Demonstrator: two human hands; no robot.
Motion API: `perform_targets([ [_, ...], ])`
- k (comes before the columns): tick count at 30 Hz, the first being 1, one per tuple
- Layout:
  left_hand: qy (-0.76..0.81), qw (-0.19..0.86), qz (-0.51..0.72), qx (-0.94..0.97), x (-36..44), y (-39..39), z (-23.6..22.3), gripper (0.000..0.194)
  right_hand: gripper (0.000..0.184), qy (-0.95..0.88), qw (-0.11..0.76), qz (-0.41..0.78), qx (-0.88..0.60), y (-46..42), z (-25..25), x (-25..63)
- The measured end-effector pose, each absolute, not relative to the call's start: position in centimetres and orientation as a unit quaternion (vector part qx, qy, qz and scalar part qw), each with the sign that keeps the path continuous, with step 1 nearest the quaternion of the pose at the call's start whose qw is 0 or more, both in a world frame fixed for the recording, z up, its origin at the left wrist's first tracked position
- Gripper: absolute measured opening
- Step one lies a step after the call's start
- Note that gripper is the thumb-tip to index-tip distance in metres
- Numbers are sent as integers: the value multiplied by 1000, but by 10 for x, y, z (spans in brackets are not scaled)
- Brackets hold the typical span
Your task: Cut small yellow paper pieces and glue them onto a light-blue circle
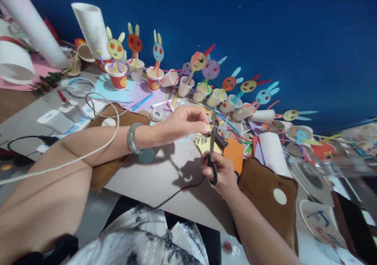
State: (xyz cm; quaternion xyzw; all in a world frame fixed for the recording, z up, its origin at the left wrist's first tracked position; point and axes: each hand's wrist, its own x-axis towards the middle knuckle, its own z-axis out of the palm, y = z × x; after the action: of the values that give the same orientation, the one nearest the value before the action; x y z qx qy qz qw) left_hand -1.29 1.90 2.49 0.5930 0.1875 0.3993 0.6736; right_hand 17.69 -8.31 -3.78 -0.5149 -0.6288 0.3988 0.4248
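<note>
My right hand (221, 172) is closed round the dark handles of a pair of scissors (213, 139), whose blades point up and away from me. Just left of the blade tips, my left hand (190, 121) is closed in a pinch. Something small and pale may be between its fingertips, but I cannot make it out. Beneath the scissors lie an orange paper sheet (234, 153), a yellow paper piece (204, 145) and a black tool (220, 137), partly hidden. A blue-grey paper disc (146, 156) lies under my left wrist.
Paper cups with rabbit-faced figures (115, 49) line the blue wall. A tall stack of white cups (90, 25) stands at the back left. A white cable (114, 127) crosses my left arm, near a power strip with chargers (59, 119). A brown cloth pad (268, 194) lies right.
</note>
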Motion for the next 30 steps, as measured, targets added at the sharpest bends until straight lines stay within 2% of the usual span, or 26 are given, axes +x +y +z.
perform_targets([
  [12,183,667,410,595,-12,20,23,11,61,-620,427,395,-527,-82,-39,178],
  [17,233,562,407,681,-30,33,51,14,48,-624,434,364,-538,-81,-41,184],
  [20,236,457,293,806,-53,54,74,12,41,-616,442,362,-542,-80,-45,186],
  [22,259,440,157,845,-68,69,77,11,41,-619,433,358,-549,-80,-48,186],
  [24,278,454,52,845,-79,85,62,16,41,-631,415,347,-556,-81,-49,186],
  [25,295,474,69,827,-82,93,48,20,42,-638,406,341,-558,-81,-49,185],
  [28,373,508,222,744,-83,118,-3,23,42,-655,386,328,-561,-81,-48,185],
  [30,422,506,258,707,-79,138,-31,22,42,-661,381,319,-562,-80,-48,185],
])
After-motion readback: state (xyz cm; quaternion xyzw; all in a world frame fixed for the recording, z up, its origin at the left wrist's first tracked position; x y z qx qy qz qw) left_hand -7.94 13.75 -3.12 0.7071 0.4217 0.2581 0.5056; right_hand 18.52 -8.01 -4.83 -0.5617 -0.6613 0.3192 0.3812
